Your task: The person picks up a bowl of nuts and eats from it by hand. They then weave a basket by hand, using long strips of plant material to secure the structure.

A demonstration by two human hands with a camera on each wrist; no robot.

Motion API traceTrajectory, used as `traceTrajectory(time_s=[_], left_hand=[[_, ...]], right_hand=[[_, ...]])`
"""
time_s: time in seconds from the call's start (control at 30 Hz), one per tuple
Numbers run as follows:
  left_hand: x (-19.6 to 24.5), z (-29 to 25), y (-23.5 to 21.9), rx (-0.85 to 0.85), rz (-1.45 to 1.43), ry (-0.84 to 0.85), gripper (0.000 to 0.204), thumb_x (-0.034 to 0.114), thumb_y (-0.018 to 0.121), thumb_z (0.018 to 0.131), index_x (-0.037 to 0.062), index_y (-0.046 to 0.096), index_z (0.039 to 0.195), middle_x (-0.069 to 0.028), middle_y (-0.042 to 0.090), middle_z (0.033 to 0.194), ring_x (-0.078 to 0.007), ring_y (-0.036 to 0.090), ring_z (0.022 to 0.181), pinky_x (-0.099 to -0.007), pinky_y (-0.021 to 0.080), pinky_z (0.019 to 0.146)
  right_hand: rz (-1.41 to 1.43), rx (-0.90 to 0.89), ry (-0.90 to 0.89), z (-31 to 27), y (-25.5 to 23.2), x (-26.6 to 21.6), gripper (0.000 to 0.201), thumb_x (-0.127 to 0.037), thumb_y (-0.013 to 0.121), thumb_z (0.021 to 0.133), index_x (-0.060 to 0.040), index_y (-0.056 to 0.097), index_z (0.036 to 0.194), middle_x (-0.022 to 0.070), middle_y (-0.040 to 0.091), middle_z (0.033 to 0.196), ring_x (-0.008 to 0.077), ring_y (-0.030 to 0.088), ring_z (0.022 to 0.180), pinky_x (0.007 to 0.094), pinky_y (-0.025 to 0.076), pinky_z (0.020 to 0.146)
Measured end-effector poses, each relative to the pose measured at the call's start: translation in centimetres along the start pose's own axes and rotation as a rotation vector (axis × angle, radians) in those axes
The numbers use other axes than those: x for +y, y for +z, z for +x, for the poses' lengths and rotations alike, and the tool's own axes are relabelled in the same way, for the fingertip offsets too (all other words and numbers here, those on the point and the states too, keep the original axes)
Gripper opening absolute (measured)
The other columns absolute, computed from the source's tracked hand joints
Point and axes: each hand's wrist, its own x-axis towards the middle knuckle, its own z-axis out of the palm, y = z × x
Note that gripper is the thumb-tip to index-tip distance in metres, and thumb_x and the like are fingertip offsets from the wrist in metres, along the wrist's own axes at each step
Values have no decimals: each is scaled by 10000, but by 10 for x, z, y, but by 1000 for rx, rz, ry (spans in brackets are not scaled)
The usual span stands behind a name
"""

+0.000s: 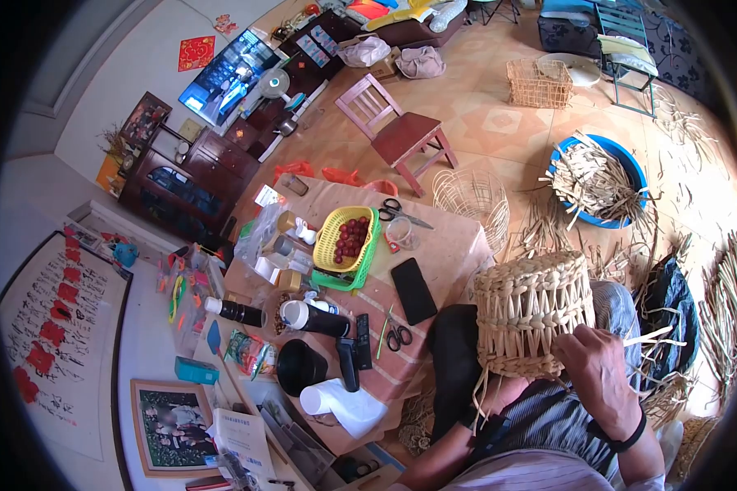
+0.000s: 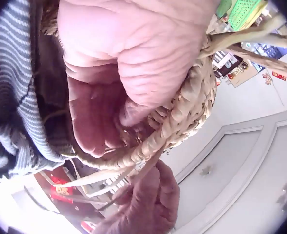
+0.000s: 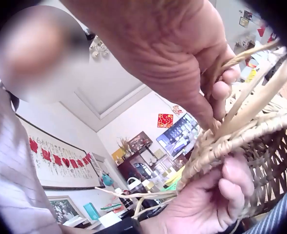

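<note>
A woven basket [image 1: 535,307] of pale plaited strands lies on its side across the person's lap, its rim toward the body. The left hand [image 1: 504,394] reaches under the rim; in the left wrist view the left hand [image 2: 133,63] has its fingers curled inside the basket's edge [image 2: 153,141]. At the rim, the right hand [image 1: 596,368] pinches a strand; in the right wrist view the right hand [image 3: 182,63] has its curled fingers round a twisted strand [image 3: 250,54]. Loose strand ends [image 3: 143,196] stick out from the rim.
On the table [image 1: 458,245] are a yellow basket of red fruit [image 1: 344,239], a black phone [image 1: 413,290], scissors [image 1: 398,337] and bottles. A red chair [image 1: 405,139] stands beyond. On the floor are a blue tub [image 1: 630,164] of strips and scattered straw [image 1: 716,303].
</note>
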Motion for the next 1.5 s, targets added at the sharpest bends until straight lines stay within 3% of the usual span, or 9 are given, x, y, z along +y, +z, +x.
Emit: traceTrajectory(time_s=[0.17, 0.43, 0.6, 1.0, 1.23, 1.33, 1.4, 1.47, 1.5], left_hand=[[-10, 5, -3, 47, 347, 145, 454, 149, 624, 1082, 57, 445, 1490, -75, 448, 1524, -203, 470, 1368, -369, 435, 1176], [-18, -13, -29, -104, 948, 78, 654, 345, 497, 1141, 36, 248, 1660, -172, 207, 1743, -293, 178, 1610, -428, 130, 1318], [-33, 3, -32, -2, 956, 186, 629, 344, 518, 1130, 46, 302, 1640, -152, 265, 1718, -284, 224, 1585, -417, 163, 1310], [-10, -7, -10, 95, 304, -56, 538, 336, 503, 1140, 72, 379, 1592, -122, 336, 1675, -253, 315, 1542, -430, 228, 1295], [-20, 1, -29, -130, -973, 18, 549, 349, 625, 1074, 152, 460, 1559, -69, 525, 1565, -262, 537, 1418, -504, 430, 1231], [-15, -5, -22, 53, -770, 85, 519, 378, 566, 1098, 144, 475, 1553, -66, 526, 1569, -284, 529, 1427, -499, 424, 1235], [-23, 1, -29, 106, 59, 181, 562, 429, 495, 1113, 154, 401, 1595, -62, 403, 1649, -278, 422, 1495, -513, 316, 1285], [-19, 0, -26, 231, 54, 75, 587, 445, 447, 1124, 148, 353, 1621, -67, 345, 1688, -277, 367, 1532, -527, 262, 1309], [23, -3, -1, 323, -369, -72, 589, 436, 435, 1127, 136, 344, 1626, -74, 349, 1688, -279, 366, 1534, -534, 263, 1307]], right_hand=[[-10, 82, -1, 4, 22, 4, 94, -89, 723, 817, -68, 631, 819, 94, 557, 741, 312, 644, 692, 445, 512, 625], [-13, 24, -30, -1, 3, -1, 103, -81, 718, 810, -55, 619, 824, 109, 557, 765, 328, 637, 698, 455, 508, 626], [15, 54, -6, -1, 23, 5, 107, -74, 712, 816, -40, 610, 825, 128, 566, 791, 353, 633, 709, 462, 507, 629], [-33, 38, 8, -1, -2, -5, 137, -101, 770, 804, -53, 641, 808, 109, 585, 763, 325, 651, 707, 461, 506, 636], [77, 12, 81, 2, 11, 3, 106, -61, 733, 835, -16, 638, 829, 143, 608, 811, 370, 653, 752, 472, 529, 678], [118, -10, 73, 6, 15, 3, 113, -37, 701, 846, -5, 593, 838, 159, 587, 820, 393, 648, 757, 482, 532, 678], [123, -15, 58, 8, 15, 3, 111, -28, 693, 847, -2, 585, 850, 165, 579, 823, 399, 650, 763, 486, 534, 679], [119, -17, 50, 8, 15, 3, 99, -30, 705, 842, -3, 612, 866, 165, 588, 831, 397, 657, 777, 486, 537, 687], [148, -7, 62, 8, 16, 5, 99, -34, 713, 838, -4, 626, 875, 163, 591, 833, 395, 658, 781, 485, 538, 689]])
